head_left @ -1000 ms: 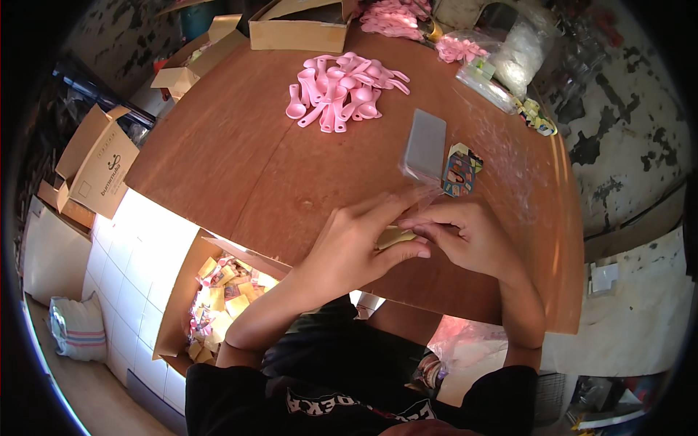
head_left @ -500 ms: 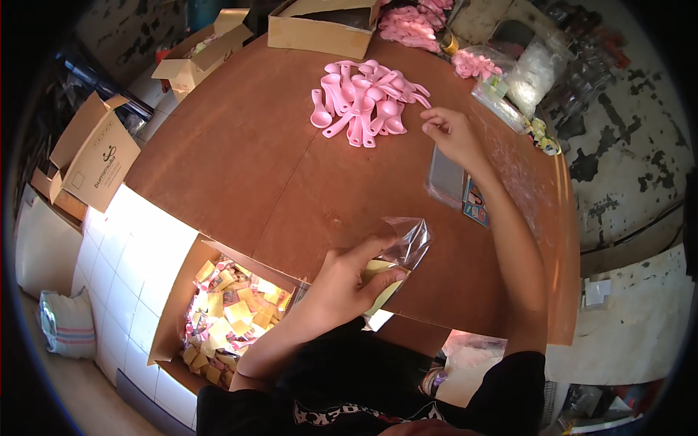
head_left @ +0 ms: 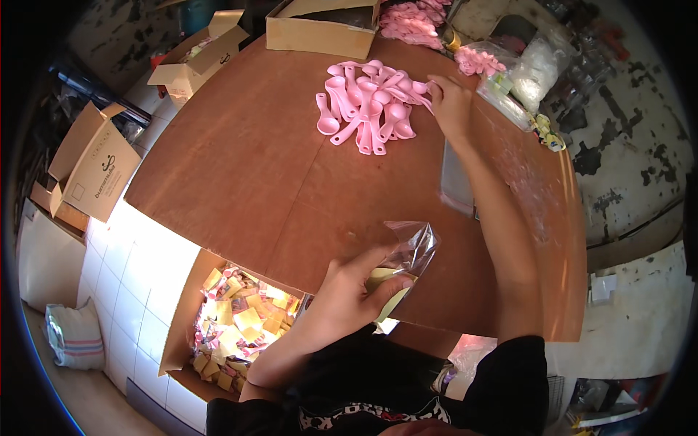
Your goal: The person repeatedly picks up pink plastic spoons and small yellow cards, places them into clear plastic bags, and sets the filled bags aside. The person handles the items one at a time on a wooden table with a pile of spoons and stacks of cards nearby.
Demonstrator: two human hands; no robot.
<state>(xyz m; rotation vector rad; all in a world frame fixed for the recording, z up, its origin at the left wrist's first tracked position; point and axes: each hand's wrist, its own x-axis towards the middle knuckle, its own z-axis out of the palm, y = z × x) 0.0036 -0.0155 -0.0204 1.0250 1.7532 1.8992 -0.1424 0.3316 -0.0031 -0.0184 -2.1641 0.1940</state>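
My left hand (head_left: 347,292) is closed over the near edge of the table, gripping a clear plastic bag (head_left: 417,245) whose mouth points away from me. A pale yellow card (head_left: 389,299) shows inside it, under my thumb. At the far side lies a pile of pink plastic spoons (head_left: 369,102). My right hand (head_left: 452,109) reaches to the pile's right edge, fingertips bent around the handle of a pink spoon (head_left: 423,100). The fingers partly hide that handle.
A flat stack of clear bags (head_left: 456,178) lies beneath my right forearm. Below the table's left edge, a carton (head_left: 174,341) holds many small yellow-carded packets. Another carton (head_left: 320,33) stands at the back, near more pink pieces (head_left: 411,25) and bagged items (head_left: 534,76).
My right hand has moved farther away to the spoon pile and closed on a spoon handle. My left hand keeps the bag and card nearly in place. The view has shifted slightly.
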